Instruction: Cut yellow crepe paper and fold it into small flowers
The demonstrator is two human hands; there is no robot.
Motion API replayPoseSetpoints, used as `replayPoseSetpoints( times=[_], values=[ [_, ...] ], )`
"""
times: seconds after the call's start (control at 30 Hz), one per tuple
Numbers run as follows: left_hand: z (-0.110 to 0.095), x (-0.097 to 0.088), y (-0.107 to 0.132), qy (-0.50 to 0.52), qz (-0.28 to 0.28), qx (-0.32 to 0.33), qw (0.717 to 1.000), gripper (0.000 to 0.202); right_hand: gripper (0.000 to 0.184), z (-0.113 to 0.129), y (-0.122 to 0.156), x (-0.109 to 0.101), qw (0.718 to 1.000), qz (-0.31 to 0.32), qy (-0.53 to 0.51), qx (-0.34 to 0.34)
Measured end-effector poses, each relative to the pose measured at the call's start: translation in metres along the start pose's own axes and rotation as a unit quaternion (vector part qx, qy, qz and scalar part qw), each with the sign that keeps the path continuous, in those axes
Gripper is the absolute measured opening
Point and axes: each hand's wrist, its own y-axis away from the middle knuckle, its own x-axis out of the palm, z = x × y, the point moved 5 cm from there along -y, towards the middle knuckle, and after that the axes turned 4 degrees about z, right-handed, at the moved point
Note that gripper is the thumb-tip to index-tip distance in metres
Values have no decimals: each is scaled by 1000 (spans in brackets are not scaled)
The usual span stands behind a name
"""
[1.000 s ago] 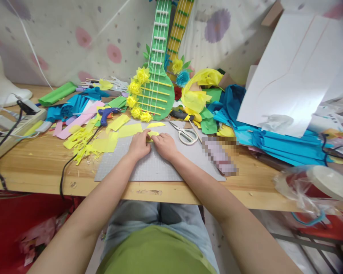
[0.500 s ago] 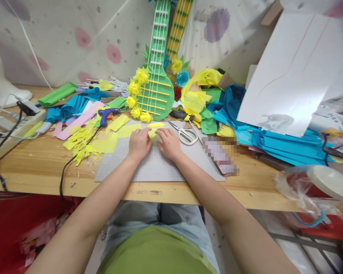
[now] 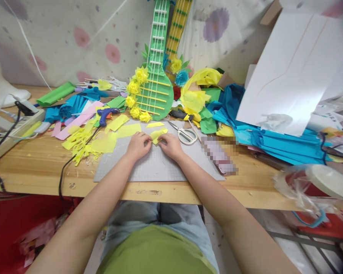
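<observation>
A small piece of yellow crepe paper (image 3: 159, 133) spans the gap between my hands, over a grey cutting mat (image 3: 157, 167). My left hand (image 3: 139, 145) pinches its left end between thumb and fingers. At the other end, my right hand (image 3: 171, 145) has its fingertips closed on the paper too. Just beyond lies another yellow paper strip (image 3: 155, 124). Scissors with white handles (image 3: 188, 136) rest on the mat to the right of my right hand. Left of my left hand, flat yellow paper pieces (image 3: 127, 131) overlap the mat's edge.
A green paper-covered lute (image 3: 157, 91) with yellow paper flowers leans at the back. A blue glue gun (image 3: 104, 116) lies left, its black cord crossing the table. Blue crepe paper (image 3: 288, 146) is heaped right, below a white board (image 3: 286, 72). A pixelated flat object (image 3: 219, 154) touches the mat's right side.
My fingers have shifted on the yellow paper, and more of it shows between my hands. Both hands sit slightly lower, with the thumbs now turned in. The surrounding things have stayed put.
</observation>
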Motion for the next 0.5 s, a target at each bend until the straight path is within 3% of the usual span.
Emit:
replayPoseSetpoints(
  times=[0.33,0.5],
  values=[
    [-4,-1,2,-15,12,11,1000,16,4,2,2,-4,999,13,-24,-25],
    [-5,0,2,-12,15,23,1000,17,6,-3,4,-5,999,-1,-7,39]
  ],
)
